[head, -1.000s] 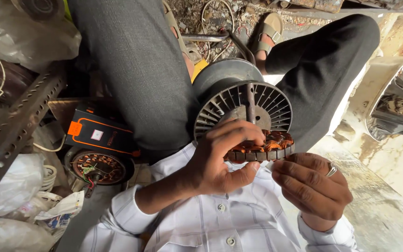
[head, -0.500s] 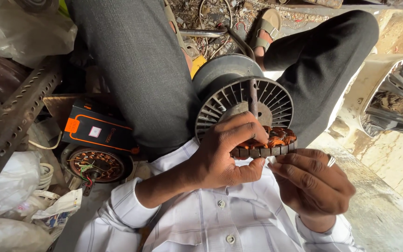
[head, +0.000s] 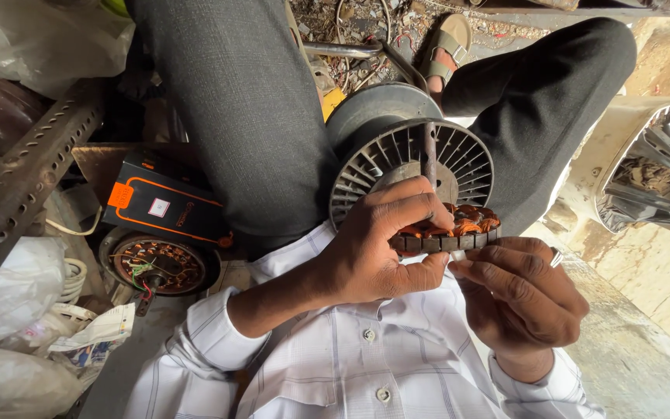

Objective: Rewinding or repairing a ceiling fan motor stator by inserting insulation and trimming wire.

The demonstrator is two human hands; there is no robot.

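Head camera looking down, we see our left hand (head: 378,244) curled over a copper-wound stator (head: 450,230), fingers pinching its top edge and thumb pressed under it. Our right hand (head: 523,299), at four o'clock from the stator, supports it from below with fingers held together, fingertips touching its rim. At twelve o'clock, just behind, sits a grey finned motor housing (head: 409,151) between our knees. At nine o'clock lie a black-and-orange case (head: 166,203) and another wound stator (head: 158,264).
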